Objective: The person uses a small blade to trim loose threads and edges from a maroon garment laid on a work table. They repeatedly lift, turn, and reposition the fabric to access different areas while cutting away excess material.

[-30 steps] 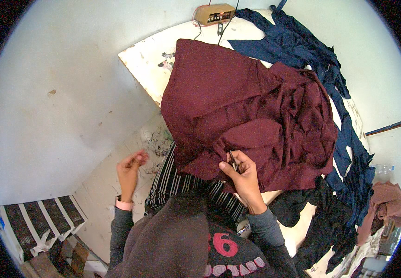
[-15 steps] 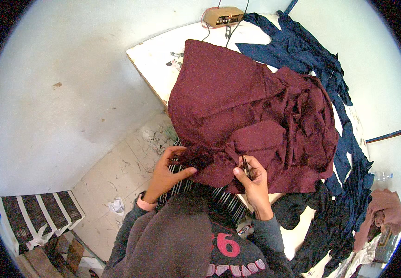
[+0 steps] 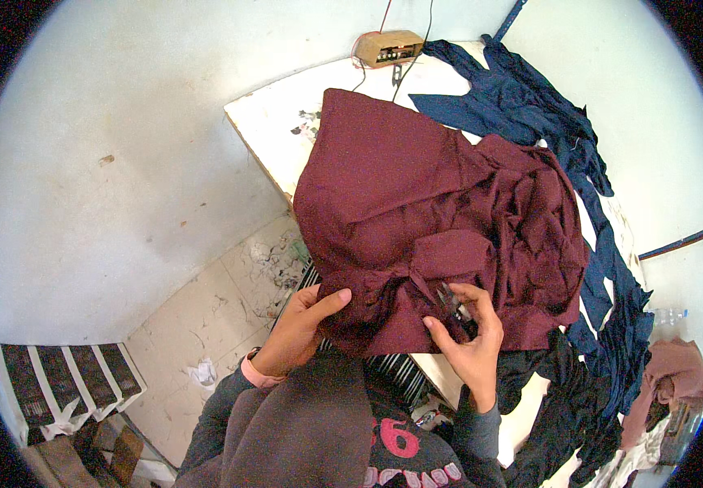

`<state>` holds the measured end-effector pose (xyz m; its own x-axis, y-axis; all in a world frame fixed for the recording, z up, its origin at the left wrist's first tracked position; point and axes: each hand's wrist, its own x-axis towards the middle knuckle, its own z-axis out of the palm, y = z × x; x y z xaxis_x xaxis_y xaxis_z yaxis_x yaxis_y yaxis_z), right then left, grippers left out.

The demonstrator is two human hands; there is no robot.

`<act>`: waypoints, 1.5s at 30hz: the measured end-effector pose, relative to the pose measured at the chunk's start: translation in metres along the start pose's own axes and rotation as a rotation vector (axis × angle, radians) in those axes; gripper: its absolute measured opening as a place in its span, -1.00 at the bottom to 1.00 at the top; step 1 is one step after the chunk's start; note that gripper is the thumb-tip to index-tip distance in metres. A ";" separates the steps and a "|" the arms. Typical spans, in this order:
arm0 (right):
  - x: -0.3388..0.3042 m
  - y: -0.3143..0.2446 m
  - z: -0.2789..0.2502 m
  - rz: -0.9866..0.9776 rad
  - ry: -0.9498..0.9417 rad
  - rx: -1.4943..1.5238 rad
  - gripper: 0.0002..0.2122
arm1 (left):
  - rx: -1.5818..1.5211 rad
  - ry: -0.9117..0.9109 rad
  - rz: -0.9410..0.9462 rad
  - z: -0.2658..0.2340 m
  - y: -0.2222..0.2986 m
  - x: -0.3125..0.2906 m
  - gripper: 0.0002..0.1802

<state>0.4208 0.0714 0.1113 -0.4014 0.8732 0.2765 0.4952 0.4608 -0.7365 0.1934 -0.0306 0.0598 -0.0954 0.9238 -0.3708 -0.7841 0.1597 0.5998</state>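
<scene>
A maroon garment [image 3: 400,163] lies spread and rumpled over the table, its near edge reaching my lap. My left hand [image 3: 298,325] grips its lower left edge, thumb on top and the other fingers underneath. In my right hand [image 3: 477,342] is a pair of small dark thread snips [image 3: 450,301], held between thumb and fingers over the near part of the cloth. The snips point away from me, close to a narrow folded strip of the garment. Whether the blades touch the fabric, I cannot tell.
Beneath the garment is a white table [image 3: 274,102]. Navy cloth [image 3: 530,106] runs along its far and right sides, with black cloth [image 3: 567,386] nearer. A wired wooden box [image 3: 392,49] stands at the back. Crumpled paper [image 3: 202,373] and a striped box [image 3: 63,378] are at lower left.
My right hand has moved right and slightly nearer me with the snips, showing more of them. My left thumb now lies on top of the cloth, and the fabric between the hands is flatter.
</scene>
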 end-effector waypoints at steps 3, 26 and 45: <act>0.013 -0.012 0.000 -0.198 -0.011 0.072 -0.66 | 0.053 -0.022 0.010 0.002 0.002 -0.003 -0.67; 0.022 -0.024 -0.001 -0.381 -0.275 0.356 -0.74 | 0.524 -0.023 0.300 0.043 0.004 -0.003 -0.48; 0.062 0.007 -0.014 -0.348 0.053 -0.081 -0.66 | 0.311 0.087 0.354 0.032 0.022 0.010 -0.41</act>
<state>0.4098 0.1307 0.1321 -0.5171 0.6678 0.5354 0.3961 0.7412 -0.5420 0.1950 -0.0067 0.0918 -0.3854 0.9096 -0.1554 -0.4743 -0.0508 0.8789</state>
